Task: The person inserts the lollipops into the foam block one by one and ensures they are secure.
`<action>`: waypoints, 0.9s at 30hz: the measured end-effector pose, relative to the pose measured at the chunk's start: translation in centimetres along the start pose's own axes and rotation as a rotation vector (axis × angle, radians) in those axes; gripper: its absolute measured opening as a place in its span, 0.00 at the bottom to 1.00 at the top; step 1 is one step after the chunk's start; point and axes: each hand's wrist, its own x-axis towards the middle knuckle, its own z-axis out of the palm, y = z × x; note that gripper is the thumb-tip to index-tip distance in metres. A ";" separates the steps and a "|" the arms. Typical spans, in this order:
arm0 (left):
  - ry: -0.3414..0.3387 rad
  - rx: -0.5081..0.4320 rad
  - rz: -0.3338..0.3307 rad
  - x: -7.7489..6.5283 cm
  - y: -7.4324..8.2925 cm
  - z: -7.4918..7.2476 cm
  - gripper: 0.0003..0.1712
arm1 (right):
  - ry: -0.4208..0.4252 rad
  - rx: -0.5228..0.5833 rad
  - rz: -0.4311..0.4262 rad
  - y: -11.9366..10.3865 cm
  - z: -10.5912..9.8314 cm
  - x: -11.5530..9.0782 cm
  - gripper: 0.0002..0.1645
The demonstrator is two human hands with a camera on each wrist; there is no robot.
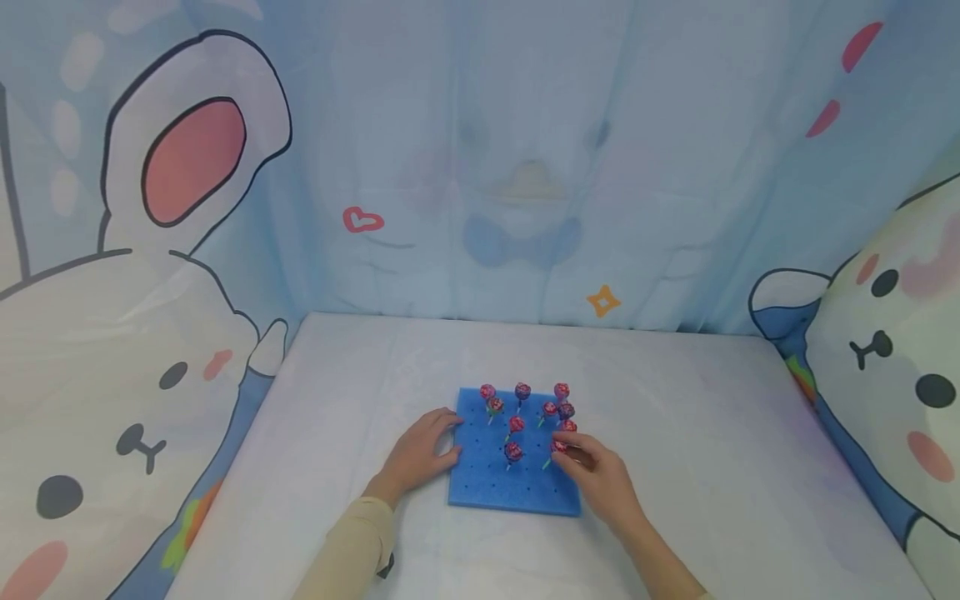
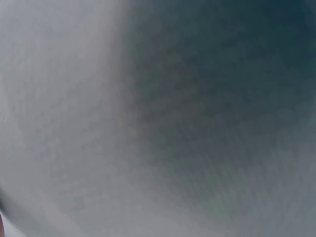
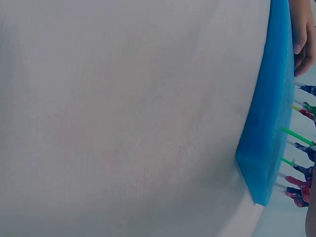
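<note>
A blue foam board [image 1: 480, 492] with rows of small holes lies on the table. Several wrapped lollipops stand in it, among them a dark one [image 1: 522, 390] at the back and another [image 1: 513, 452] nearer the middle. My left hand [image 1: 416, 454] rests at the board's left edge, fingers relaxed. Over the right side, my right hand [image 1: 600, 479] pinches a red-wrapped lollipop [image 1: 558, 447] by its head between thumb and fingers; its green stick slants down to the board. The right wrist view shows the board's thick side [image 3: 266, 128] and lollipop sticks.
A white cloth covers the table [image 1: 697, 450] around the board. Behind it hangs a pale blue curtain [image 1: 420, 167] printed with cartoon animals. A small dark object [image 1: 386, 567] shows by the left sleeve [image 1: 348, 542]. The left wrist view holds only blurred pale and dark surfaces.
</note>
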 end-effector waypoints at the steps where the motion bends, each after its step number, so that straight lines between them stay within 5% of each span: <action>1: 0.000 -0.005 0.000 0.0 0.0 0.0 0.28 | 0.001 -0.012 -0.004 0.0 0.1 0.0 0.20; 13: 0.016 -0.001 0.009 -0.1 0.2 -0.1 0.27 | -0.001 -0.094 -0.082 -0.1 0.2 0.1 0.19; 20: 0.003 -0.015 0.003 -0.1 0.3 -0.1 0.27 | -0.032 0.014 0.006 -0.2 0.9 -0.1 0.21; 27: 0.019 -0.019 0.014 0.0 0.1 -0.1 0.27 | -0.012 -0.008 0.055 0.4 2.0 -0.3 0.22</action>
